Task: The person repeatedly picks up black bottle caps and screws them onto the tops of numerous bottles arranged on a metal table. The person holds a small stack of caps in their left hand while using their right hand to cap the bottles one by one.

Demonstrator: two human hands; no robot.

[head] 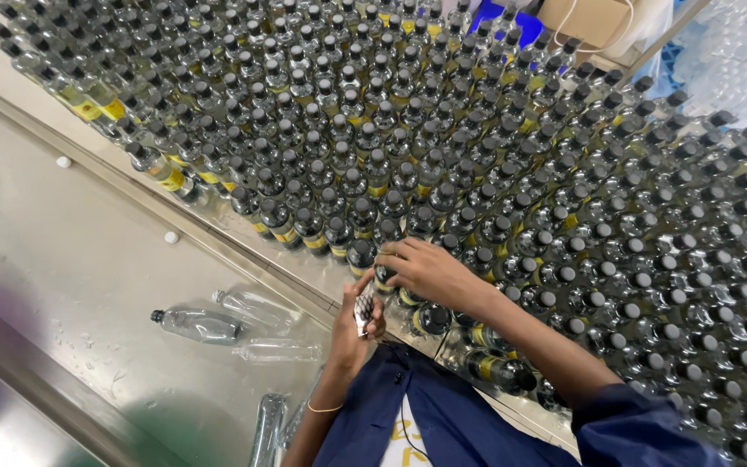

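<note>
A steel table (244, 246) is packed with several upright clear bottles with dark caps and yellow labels (443, 147). My right hand (430, 272) reaches over the near edge of the crowd and grips the top of one bottle (384, 278) in the front row. My left hand (358, 316) is just below it, fingers closed around a small stack of dark caps (364, 310). Both hands almost touch. My blue sleeves show at the bottom of the view.
On the lower steel surface (71, 268) to the left lie three bottles on their sides (205, 324), one capped. Two loose white caps (170, 236) rest nearby. A cardboard box (590, 17) and plastic-wrapped bottles (737, 69) stand at the far right.
</note>
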